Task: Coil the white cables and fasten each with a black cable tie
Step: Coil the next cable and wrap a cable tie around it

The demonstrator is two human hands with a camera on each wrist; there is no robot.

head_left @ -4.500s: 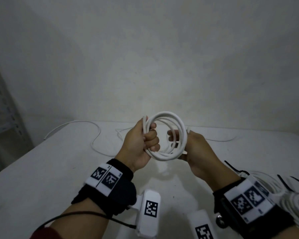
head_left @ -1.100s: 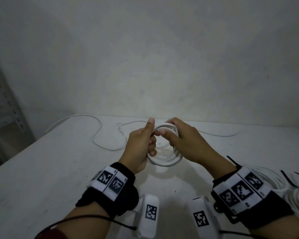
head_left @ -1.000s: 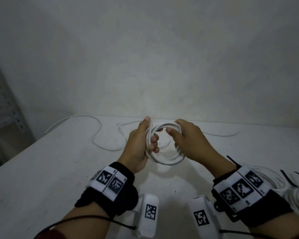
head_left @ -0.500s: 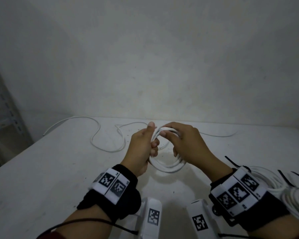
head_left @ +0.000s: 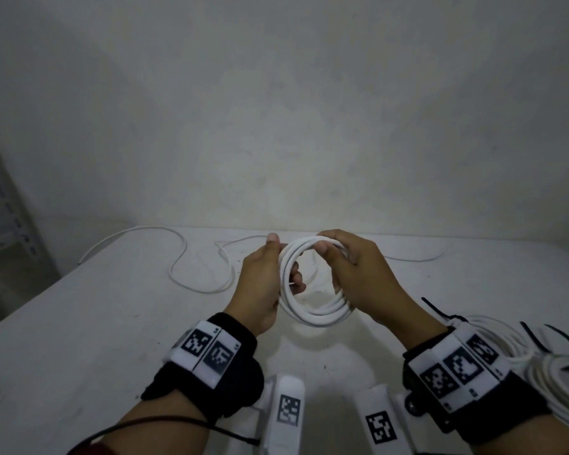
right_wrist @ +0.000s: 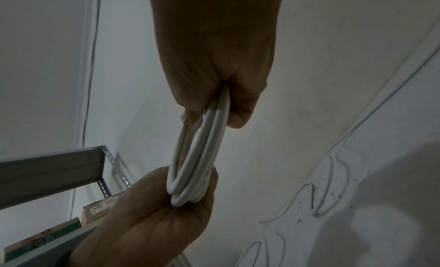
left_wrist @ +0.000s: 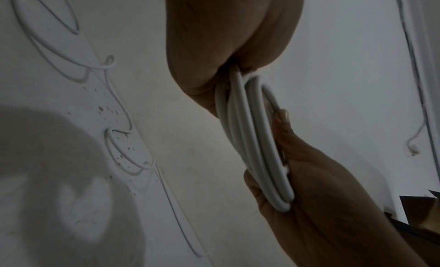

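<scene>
A coil of white cable (head_left: 319, 318) (left_wrist: 253, 139) (right_wrist: 197, 158) is held upright above the white table (head_left: 79, 323) by both hands. My left hand (head_left: 273, 261) (left_wrist: 228, 54) grips its left side, thumb on top and fingers through the ring. My right hand (head_left: 349, 267) (right_wrist: 214, 73) grips the top and right side, thumb over the upper strands. No tie shows on this coil. Black cable ties (head_left: 440, 311) lie at the right by tied white coils (head_left: 565, 372).
A loose white cable (head_left: 184, 267) snakes over the far left of the table, and a thinner one (head_left: 418, 257) runs along the back right. A grey metal shelf (head_left: 0, 224) (right_wrist: 59, 167) stands left of the table. A bare wall lies behind.
The coil has turned more open towards me and dropped slightly. My right hand has shifted its grip over the top and right side; the left hand keeps hold.
</scene>
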